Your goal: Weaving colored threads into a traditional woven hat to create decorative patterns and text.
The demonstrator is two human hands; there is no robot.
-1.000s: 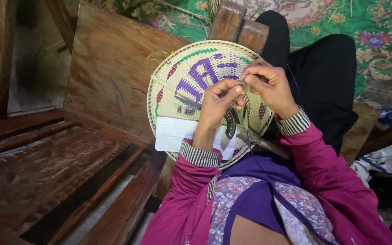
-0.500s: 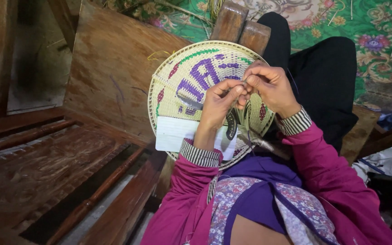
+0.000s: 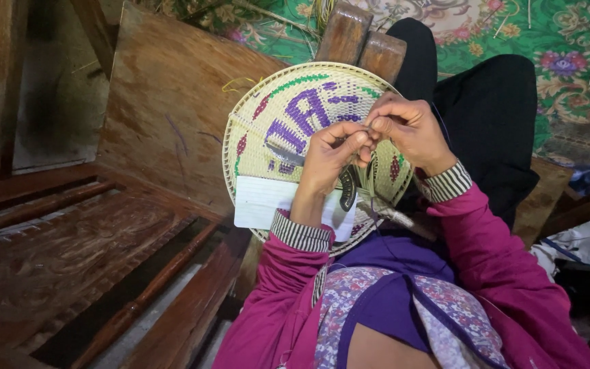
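Since the two earlier frames little had shifted: left hand and right hand stayed pinched fingertip to fingertip on something too fine to identify, over the round pale woven straw tray with purple pattern on the lap, so the handwork continued in place.
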